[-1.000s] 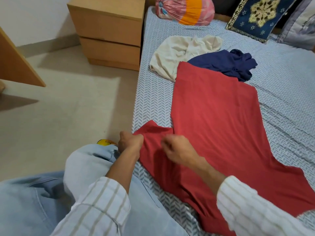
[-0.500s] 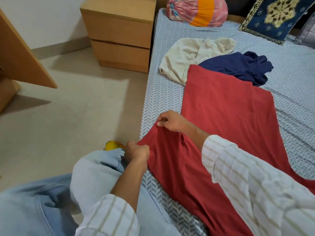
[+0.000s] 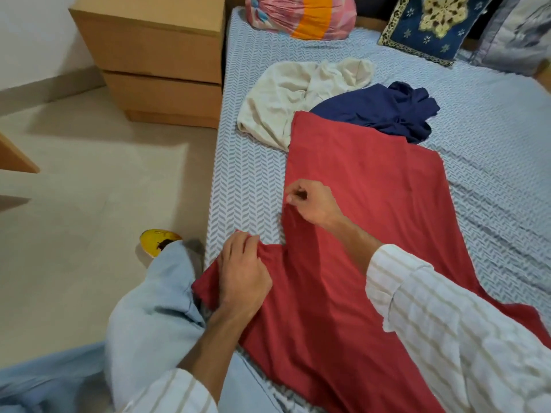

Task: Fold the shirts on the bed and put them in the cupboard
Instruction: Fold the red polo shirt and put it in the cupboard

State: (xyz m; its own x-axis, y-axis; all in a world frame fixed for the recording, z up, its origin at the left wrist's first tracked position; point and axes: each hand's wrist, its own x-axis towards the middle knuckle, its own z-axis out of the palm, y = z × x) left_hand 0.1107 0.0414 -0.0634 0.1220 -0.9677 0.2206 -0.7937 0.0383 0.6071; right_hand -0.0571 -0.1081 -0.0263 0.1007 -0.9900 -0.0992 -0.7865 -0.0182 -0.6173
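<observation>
Left hand: fingers curled, closed on the sleeve of the red shirt at the near edge of the bed; the cloth bunches under the fingertips.

Right hand: nearly closed, thumb and forefinger pinching the left side edge of the same shirt, just beyond the left hand; the other fingers are tucked in.

Shirts, three. One red, spread flat on the bed under both hands, running away from them. One cream shirt, crumpled, beyond the right hand and touching the red shirt's far corner. One navy shirt, crumpled, beyond the right hand and to its right, with the red shirt's far edge lying on it.

Pillows and cushions, at least three at the far end, well apart from the hands: one pink-and-orange bundle, one blue patterned cushion, one grey pillow cut off by the frame.

Wooden drawer chest, one, two fronts, beyond and left of the left hand.

Yellow shoe, one, on the floor left of the left hand.
</observation>
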